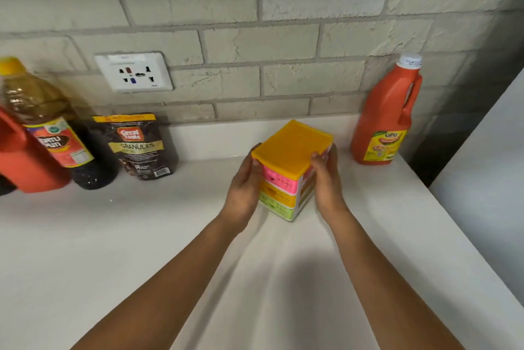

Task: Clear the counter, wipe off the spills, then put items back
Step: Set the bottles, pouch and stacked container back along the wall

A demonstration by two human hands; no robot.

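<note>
Head view: a small plastic drawer unit with a flat yellow top and stacked pink, yellow and green drawers (289,168) stands on the white counter (113,250), near the back edge and left of a red plastic ketchup jug with a white cap and moulded handle (385,120). The left hand (243,188) and right hand (326,182) clasp the unit from opposite sides, fingers curled round its upper edges, a two-sided hold that likely keeps the loose drawers level. Whether it rests fully on the counter or is just lifted cannot be told. A dark coffee-granule pouch (141,148), an amber bottle with a yellow cap (42,120) and a red container (25,162), cut off at the left border, line the grey brick wall (283,37) below a white socket plate (134,72), presumably to leave the front bare. Drawer contents are hidden; no spill or cloth is discernible; the counter's right edge adjoins a white surface (487,165) of unclear identity
</note>
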